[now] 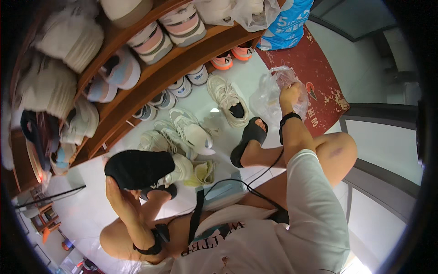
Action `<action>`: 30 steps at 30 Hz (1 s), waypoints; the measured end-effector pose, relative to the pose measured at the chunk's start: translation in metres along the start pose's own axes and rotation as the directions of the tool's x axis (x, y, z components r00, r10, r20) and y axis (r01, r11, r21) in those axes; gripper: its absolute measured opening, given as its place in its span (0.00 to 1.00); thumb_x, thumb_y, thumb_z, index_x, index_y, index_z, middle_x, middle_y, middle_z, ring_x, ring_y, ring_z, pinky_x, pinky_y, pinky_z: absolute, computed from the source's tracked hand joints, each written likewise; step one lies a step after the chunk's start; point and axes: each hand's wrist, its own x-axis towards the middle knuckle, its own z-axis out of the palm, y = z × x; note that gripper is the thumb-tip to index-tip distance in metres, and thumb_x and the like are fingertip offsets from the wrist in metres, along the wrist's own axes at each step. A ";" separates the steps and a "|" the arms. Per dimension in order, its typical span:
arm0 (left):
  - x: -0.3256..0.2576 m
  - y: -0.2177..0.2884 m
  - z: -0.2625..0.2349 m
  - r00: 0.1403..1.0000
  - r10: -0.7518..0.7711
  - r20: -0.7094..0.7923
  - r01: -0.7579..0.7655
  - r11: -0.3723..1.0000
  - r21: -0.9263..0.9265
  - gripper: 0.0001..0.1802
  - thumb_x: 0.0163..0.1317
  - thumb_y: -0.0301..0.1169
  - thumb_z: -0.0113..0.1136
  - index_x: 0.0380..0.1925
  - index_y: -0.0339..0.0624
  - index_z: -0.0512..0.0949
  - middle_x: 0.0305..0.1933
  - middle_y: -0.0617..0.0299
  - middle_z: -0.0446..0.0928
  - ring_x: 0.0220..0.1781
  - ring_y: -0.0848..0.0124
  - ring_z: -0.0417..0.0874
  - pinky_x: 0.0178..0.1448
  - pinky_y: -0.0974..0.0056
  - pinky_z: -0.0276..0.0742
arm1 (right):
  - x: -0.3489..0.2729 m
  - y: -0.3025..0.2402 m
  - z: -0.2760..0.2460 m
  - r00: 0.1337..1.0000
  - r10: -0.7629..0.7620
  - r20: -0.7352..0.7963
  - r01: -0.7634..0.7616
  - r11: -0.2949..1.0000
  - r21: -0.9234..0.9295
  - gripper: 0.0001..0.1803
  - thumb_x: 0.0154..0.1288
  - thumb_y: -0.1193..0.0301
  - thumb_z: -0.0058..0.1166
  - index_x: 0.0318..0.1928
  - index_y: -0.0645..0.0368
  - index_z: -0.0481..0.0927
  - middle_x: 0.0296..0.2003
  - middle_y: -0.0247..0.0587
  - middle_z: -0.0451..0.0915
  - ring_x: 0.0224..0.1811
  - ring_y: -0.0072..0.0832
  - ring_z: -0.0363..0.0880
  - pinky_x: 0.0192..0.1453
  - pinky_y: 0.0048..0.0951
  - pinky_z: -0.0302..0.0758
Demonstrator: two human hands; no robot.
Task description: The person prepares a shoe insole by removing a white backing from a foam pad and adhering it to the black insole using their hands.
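The left hand (119, 195) grips a black thing (139, 168), maybe a shoe. The right hand (290, 94) is closed on a clear bag (266, 101), well away from it. The black thing is not in the bag, and pale shoes (190, 133) between the hands have no bags.

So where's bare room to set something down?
The red mat between the blue bag and the clear plastic bag at the right hand; also a wedge of white floor between that plastic bag and the laced sneaker. Crowded: the sneakers bunched before the shoe rack.
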 end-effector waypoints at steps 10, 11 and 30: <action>0.028 -0.007 0.051 0.973 -0.191 -0.128 0.206 0.972 0.110 0.29 0.55 0.43 0.53 0.46 0.29 0.62 0.34 0.56 0.73 0.34 0.68 0.76 0.39 0.67 0.74 | -0.029 0.021 0.099 0.814 -0.030 0.580 0.287 0.889 -0.357 0.15 0.49 0.72 0.52 0.41 0.59 0.72 0.43 0.44 0.72 0.43 0.38 0.74 0.46 0.35 0.72; 0.031 -0.009 0.055 0.972 -0.170 -0.161 0.206 0.947 0.245 0.28 0.56 0.46 0.50 0.44 0.29 0.64 0.32 0.57 0.73 0.31 0.68 0.76 0.36 0.67 0.75 | -0.033 0.022 0.098 0.817 -0.014 0.577 0.278 0.885 -0.373 0.15 0.49 0.72 0.52 0.41 0.59 0.72 0.43 0.44 0.72 0.43 0.38 0.74 0.46 0.35 0.72; 0.013 -0.014 -0.019 0.983 0.071 0.168 -0.009 0.939 -0.344 0.23 0.66 0.40 0.39 0.51 0.31 0.63 0.53 0.52 0.68 0.54 0.64 0.70 0.58 0.62 0.64 | 0.018 0.062 0.100 0.881 0.093 0.464 -0.105 0.994 -0.001 0.17 0.44 0.68 0.49 0.33 0.68 0.78 0.34 0.54 0.79 0.35 0.42 0.77 0.42 0.37 0.71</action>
